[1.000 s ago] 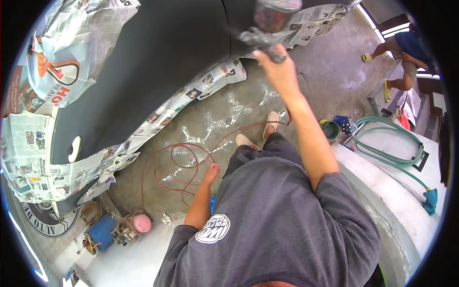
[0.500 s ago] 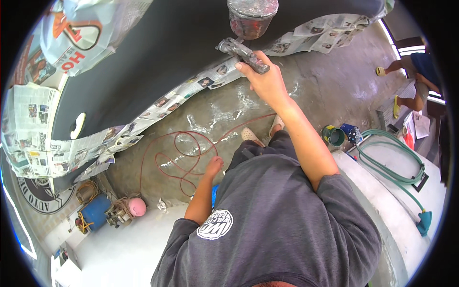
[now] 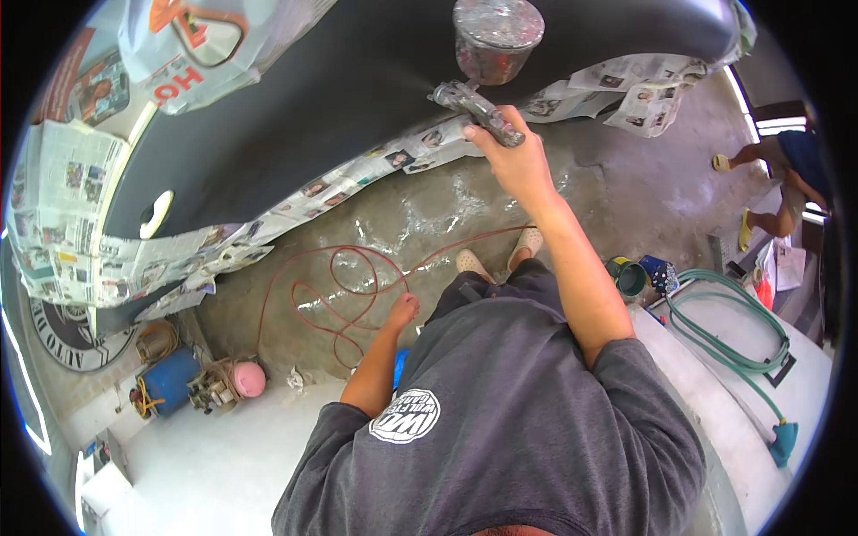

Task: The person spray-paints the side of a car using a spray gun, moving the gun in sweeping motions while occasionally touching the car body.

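My right hand point(image 3: 521, 165) is wrapped round the handle of a paint-smeared spray gun point(image 3: 474, 109). A round, lidded paint cup point(image 3: 499, 45), splashed with grey and red, sits on the gun. The gun's nozzle end faces a dark, matt car body panel point(image 3: 322, 116), and a faint haze shows near it. Sheets of newspaper point(image 3: 357, 179) mask the panel's lower edge. Lower down at my left side, my left hand point(image 3: 404, 309) is closed with a thin red hose point(image 3: 375, 253) running into it. Its fingertips are small and partly hidden.
Loops of the hose lie on the wet-looking concrete floor point(image 3: 572, 205). A blue tank compressor point(image 3: 170, 382) stands at left. On the right are a green can point(image 3: 629, 278), a coiled green hose point(image 3: 715, 330) and another person's legs point(image 3: 769, 214). Plastic sheeting point(image 3: 214, 54) covers the upper left.
The car panel and floor have shifted slightly in view as I moved. My right hand and the spray gun appear a little farther right and lower; both hands keep their grip.
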`<act>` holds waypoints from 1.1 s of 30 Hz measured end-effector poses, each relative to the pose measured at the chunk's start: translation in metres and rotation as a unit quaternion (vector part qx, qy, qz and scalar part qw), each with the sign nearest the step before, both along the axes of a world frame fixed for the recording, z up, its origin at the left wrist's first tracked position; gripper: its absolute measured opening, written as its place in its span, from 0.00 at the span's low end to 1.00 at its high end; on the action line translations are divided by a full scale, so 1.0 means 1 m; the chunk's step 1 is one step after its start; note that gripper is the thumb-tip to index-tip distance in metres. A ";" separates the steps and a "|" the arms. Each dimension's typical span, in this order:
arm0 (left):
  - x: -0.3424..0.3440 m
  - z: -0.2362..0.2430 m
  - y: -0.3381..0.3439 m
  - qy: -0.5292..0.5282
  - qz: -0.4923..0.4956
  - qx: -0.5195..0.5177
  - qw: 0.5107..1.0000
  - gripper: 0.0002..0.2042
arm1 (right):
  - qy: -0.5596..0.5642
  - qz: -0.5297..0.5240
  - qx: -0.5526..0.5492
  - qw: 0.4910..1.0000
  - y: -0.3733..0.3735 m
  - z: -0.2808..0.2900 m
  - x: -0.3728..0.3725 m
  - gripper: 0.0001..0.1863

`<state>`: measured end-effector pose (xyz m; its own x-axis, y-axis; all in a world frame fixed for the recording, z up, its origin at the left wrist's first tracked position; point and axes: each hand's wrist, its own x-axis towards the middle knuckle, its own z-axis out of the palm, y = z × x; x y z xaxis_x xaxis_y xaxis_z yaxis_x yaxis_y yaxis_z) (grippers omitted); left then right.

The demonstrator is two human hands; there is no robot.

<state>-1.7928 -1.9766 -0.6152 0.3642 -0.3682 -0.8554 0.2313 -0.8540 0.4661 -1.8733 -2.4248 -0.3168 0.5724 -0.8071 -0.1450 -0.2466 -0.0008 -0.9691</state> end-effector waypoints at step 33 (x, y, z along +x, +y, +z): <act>0.020 0.009 -0.009 -0.005 -0.026 0.053 0.998 0.12 | -0.071 0.031 0.070 0.994 -0.007 0.048 -0.014 0.23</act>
